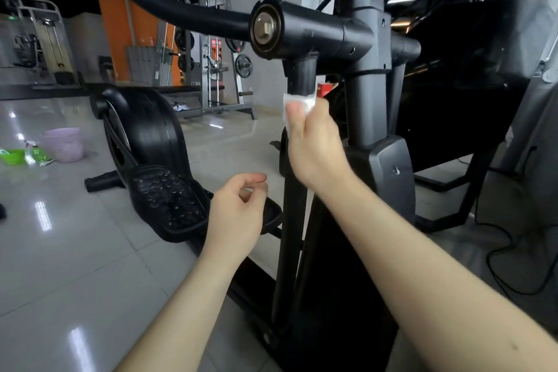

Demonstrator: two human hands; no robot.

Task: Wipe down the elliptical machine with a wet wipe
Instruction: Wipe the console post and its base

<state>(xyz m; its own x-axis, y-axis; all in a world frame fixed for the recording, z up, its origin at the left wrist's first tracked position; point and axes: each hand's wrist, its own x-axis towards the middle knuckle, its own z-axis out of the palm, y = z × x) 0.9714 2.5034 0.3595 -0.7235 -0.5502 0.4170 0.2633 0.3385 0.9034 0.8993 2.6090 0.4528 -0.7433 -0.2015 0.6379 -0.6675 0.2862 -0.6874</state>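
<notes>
The black elliptical machine (314, 36) fills the middle of the head view, with its pivot hub at the top and a swing arm bar (291, 220) running down from it. My right hand (317, 148) grips a white wet wipe (297, 100) wrapped around that bar just below the hub. My left hand (238, 208) hovers lower and to the left, fingers loosely curled and holding nothing. It is in front of the studded black pedal (169, 199) and touches no part of the machine.
A glossy tiled floor (75, 251) spreads to the left. On it stand a pink bucket (65, 143), a green bowl (13, 156) and a green wipe packet (37, 155). Weight racks (217, 69) stand at the back. Another dark machine (471, 84) and cables (510, 254) lie on the right.
</notes>
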